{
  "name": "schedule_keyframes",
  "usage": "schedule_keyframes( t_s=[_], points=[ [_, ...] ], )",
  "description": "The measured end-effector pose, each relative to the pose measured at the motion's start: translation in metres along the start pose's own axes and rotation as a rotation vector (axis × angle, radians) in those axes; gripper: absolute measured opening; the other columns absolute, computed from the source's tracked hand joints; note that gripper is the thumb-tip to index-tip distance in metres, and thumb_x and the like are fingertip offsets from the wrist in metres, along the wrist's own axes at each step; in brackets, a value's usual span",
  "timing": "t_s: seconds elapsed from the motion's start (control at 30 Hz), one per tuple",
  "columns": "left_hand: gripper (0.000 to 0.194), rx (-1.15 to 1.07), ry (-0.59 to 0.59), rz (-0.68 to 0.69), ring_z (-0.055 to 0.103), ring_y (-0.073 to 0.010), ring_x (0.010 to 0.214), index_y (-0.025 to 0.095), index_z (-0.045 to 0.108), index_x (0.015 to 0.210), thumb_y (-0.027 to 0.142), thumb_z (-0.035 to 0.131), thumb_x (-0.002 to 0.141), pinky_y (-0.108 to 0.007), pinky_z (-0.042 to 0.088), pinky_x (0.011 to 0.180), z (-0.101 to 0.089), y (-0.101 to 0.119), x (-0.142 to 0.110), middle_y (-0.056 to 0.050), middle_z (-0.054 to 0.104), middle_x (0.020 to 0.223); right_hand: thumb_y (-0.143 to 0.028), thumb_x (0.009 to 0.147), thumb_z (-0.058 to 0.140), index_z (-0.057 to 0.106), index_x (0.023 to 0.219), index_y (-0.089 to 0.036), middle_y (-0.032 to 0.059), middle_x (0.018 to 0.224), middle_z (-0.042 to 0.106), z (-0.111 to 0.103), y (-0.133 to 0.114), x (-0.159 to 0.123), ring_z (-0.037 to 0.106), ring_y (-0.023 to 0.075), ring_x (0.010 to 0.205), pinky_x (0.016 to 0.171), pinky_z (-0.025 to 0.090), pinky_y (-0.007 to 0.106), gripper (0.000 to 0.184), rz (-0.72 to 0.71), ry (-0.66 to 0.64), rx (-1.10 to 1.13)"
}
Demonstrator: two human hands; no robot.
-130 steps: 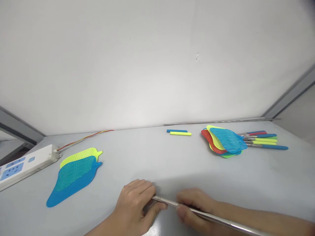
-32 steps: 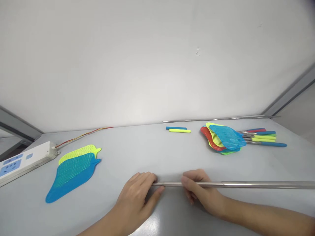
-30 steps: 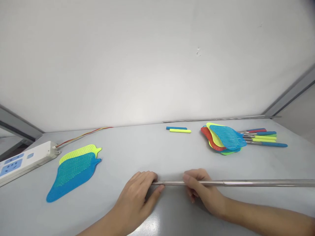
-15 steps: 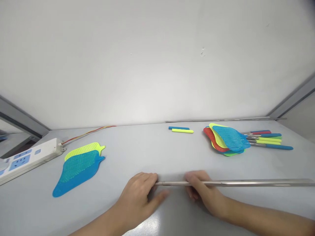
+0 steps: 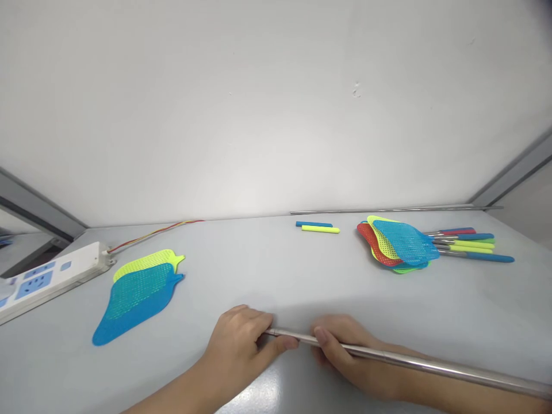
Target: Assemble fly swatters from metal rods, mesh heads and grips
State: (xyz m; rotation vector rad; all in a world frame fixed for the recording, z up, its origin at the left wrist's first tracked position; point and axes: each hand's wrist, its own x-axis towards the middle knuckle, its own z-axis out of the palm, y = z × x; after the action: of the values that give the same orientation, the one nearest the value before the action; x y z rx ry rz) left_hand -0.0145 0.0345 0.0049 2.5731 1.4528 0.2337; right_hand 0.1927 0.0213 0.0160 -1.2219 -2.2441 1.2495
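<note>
Grey tabletop, smooth, beneath everything you are working with.

White power strip with blue socket panels: at your left, beside a red-and-yellow wire.

Silver telescopic metal rod, one: in front of you, slanting from your left hand across your right forearm to the right edge of view.

Thin silver metal rod, one: along the wall.

Fly swatters with coloured mesh heads and metal shafts, one overlapping pile: far right.

Loose leaf-shaped mesh heads, yellow and blue, two: left, blue overlapping yellow.

Your left hand: fingers curled, closed around the rod's narrow end.

Your right hand: thumb and fingers closed around the rod farther along.

Short plastic handle tubes, blue and yellow, two: near the wall, side by side.
</note>
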Motion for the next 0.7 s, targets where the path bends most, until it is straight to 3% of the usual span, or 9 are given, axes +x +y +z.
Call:
schedule_keyframes(
  t_s=[0.7],
  points=[
    [0.039,-0.036,-0.072,0.155,0.052,-0.013,0.047,0.019,0.043,0.058,0.036,0.028,0.089,-0.025,0.03,0.048,0.0031,0.0084,-0.0091,0.003,0.054,0.05,-0.033,0.092,0.017,0.042,0.062,-0.018,-0.0005,0.062,0.046,0.0079,0.0067,0.0018,0.044,0.0106,0.06,0.064,0.038,0.022,0.041,-0.14,0.018,0.006]
  ],
)
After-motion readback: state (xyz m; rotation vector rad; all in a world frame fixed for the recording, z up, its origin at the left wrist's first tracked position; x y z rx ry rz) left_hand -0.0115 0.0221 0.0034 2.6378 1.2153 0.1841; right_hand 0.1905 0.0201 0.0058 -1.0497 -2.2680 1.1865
